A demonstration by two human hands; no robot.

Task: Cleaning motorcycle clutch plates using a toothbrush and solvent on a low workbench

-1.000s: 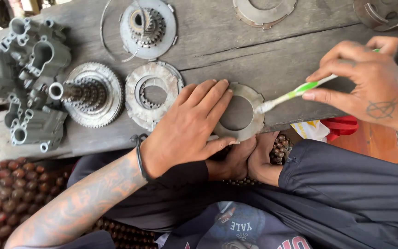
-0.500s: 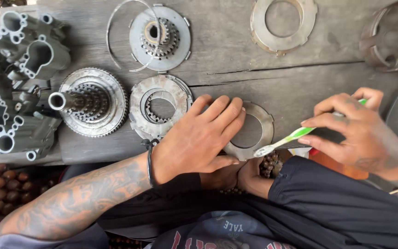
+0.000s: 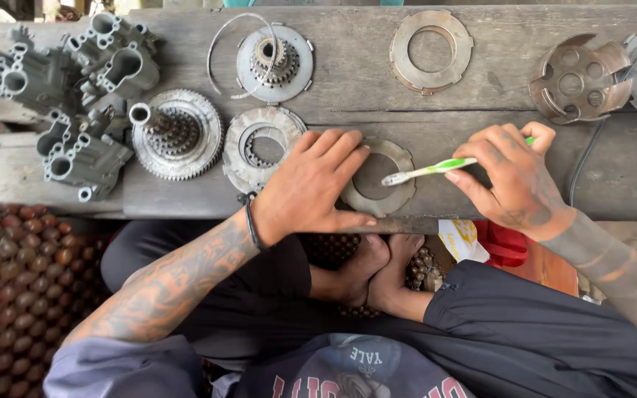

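While left hand [image 3: 311,191] fingers splay flat on metal ring [image 3: 399,193], right hand [image 3: 514,180] fingers pinch toothbrush [image 3: 436,170], bristles seemingly touching ring.

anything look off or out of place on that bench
Mostly orderly parts. One oddity: a thin wire ring lies askew, half over the geared round plate and half on the wooden bench, not seated around it.
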